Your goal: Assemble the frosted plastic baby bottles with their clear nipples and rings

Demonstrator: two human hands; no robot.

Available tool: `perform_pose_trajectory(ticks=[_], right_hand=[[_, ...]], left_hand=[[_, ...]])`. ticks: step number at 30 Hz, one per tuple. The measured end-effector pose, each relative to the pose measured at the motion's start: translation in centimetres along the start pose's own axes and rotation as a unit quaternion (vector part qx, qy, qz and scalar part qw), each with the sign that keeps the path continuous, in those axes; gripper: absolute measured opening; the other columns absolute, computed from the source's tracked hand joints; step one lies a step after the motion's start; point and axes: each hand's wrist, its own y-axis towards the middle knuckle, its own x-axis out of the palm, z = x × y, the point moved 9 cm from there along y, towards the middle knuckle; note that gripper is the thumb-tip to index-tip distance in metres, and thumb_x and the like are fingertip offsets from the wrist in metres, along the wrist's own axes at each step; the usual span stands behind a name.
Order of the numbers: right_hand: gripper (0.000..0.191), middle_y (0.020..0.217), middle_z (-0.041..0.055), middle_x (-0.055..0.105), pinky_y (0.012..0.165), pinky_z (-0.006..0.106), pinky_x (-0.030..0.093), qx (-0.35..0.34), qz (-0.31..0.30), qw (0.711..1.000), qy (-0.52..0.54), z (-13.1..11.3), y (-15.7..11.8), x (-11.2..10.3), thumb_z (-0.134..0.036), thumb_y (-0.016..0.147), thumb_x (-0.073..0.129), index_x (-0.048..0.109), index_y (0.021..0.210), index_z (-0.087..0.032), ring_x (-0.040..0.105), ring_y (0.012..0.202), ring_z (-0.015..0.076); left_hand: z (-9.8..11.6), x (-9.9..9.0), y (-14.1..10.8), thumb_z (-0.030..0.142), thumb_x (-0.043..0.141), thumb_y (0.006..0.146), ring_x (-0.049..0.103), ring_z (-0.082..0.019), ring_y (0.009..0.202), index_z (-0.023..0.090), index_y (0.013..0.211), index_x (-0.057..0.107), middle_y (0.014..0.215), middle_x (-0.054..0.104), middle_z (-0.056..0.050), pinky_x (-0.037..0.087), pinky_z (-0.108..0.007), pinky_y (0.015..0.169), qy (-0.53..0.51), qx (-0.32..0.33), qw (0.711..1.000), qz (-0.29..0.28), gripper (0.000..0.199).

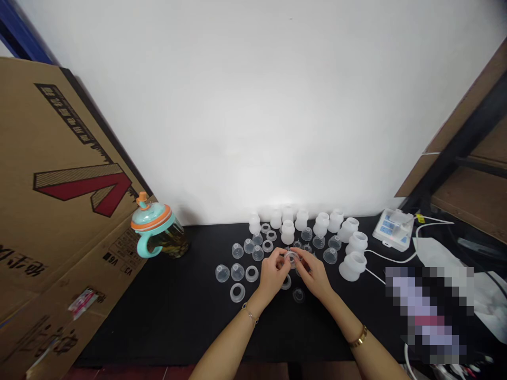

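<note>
"What are we holding?"
"Our left hand point(276, 272) and right hand point(314, 272) are together, fingertips pinching a clear round piece point(292, 257) over the black table point(158, 311)."
"And around it?"
"We have clear domes point(237, 272) and ring collars point(237, 298) nearby, white bottles point(288, 234) behind, and a lidded mug point(158, 232) off left."

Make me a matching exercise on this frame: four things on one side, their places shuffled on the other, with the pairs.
1. Lidded cup
2. Gold bracelet
3. Clear round piece
4. White power strip

A. Around the wrist of the right hand
B. Toward the right end of the black tabletop
C. Beside the cardboard box
D. Between the fingers of the left hand and right hand

Pairs: 1-C, 2-A, 3-D, 4-B
</note>
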Motion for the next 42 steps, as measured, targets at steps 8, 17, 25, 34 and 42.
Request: perform_pose_trajectory(ticks=[8,17,25,34,42], right_hand=[[0.033,0.083,0.0045,0.069,0.057,0.027,0.049,0.01,-0.006,1.0,0.001,0.3,-0.1,0.1,-0.036,0.1,0.049,0.065,0.122,-0.018,0.058,0.058,0.0147],[0.038,0.078,0.0043,0.07,0.055,0.027,0.048,0.024,-0.009,1.0,-0.011,0.6,-0.1,0.1,-0.04,0.099,0.05,0.065,0.124,-0.016,0.059,0.057,0.0154],[0.036,0.092,0.0076,0.073,0.058,0.028,0.051,0.022,-0.01,1.0,-0.013,1.0,-0.1,0.3,-0.04,0.1,0.049,0.066,0.123,-0.018,0.061,0.061,0.016],[0.037,0.088,0.0069,0.073,0.057,0.028,0.051,0.023,-0.017,0.999,-0.014,0.6,-0.1,0.3,-0.042,0.1,0.049,0.066,0.122,-0.018,0.06,0.059,0.0162],[0.036,0.086,0.0063,0.073,0.056,0.027,0.051,0.018,-0.012,1.0,-0.02,0.7,-0.1,0.4,-0.04,0.1,0.049,0.066,0.122,-0.018,0.06,0.058,0.0157]], left_hand=[[0.2,-0.4,0.2,0.036,0.054,0.092,0.04,-0.009,0.048,0.018,0.083,0.06,0.055,0.052,0.005,0.027,-0.021,0.049,0.012,0.009,1.0,0.012,0.021],[0.5,-0.4,-0.1,0.041,0.05,0.096,0.046,-0.01,0.051,0.019,0.095,0.061,0.065,0.061,0.002,0.032,-0.021,0.049,-0.01,0.012,1.0,0.018,0.025],[0.3,-0.2,-0.1,0.04,0.051,0.095,0.048,-0.011,0.052,0.019,0.099,0.06,0.064,0.058,0.003,0.034,-0.019,0.048,-0.016,0.002,1.0,-0.008,0.023],[-0.2,-0.3,0.3,0.032,0.056,0.088,0.046,-0.009,0.049,0.018,0.088,0.06,0.06,0.058,0.004,0.032,-0.019,0.047,-0.031,-0.015,0.999,0.003,0.014],[-0.3,-0.3,0.3,0.035,0.056,0.09,0.047,-0.009,0.05,0.018,0.087,0.057,0.06,0.056,0.004,0.033,-0.019,0.048,-0.061,-0.028,0.998,-0.004,0.017]])
